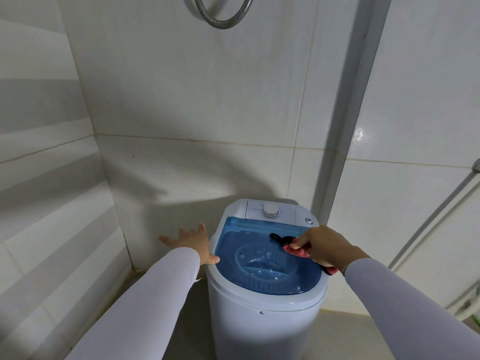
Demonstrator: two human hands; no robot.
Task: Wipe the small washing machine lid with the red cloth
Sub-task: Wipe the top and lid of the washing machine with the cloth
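Note:
A small white washing machine stands in a tiled corner, topped by a translucent blue lid. My right hand presses a red cloth with a black edge onto the right side of the lid, fingers closed on it. More of the cloth shows under my wrist at the lid's right rim. My left hand is spread open, its thumb resting on the machine's left rim, fingers stretched toward the wall.
White tiled walls close in behind and to the left. A control panel with a round dial sits behind the lid. A metal shower hose loops overhead. A grey vertical pipe runs down right of the machine.

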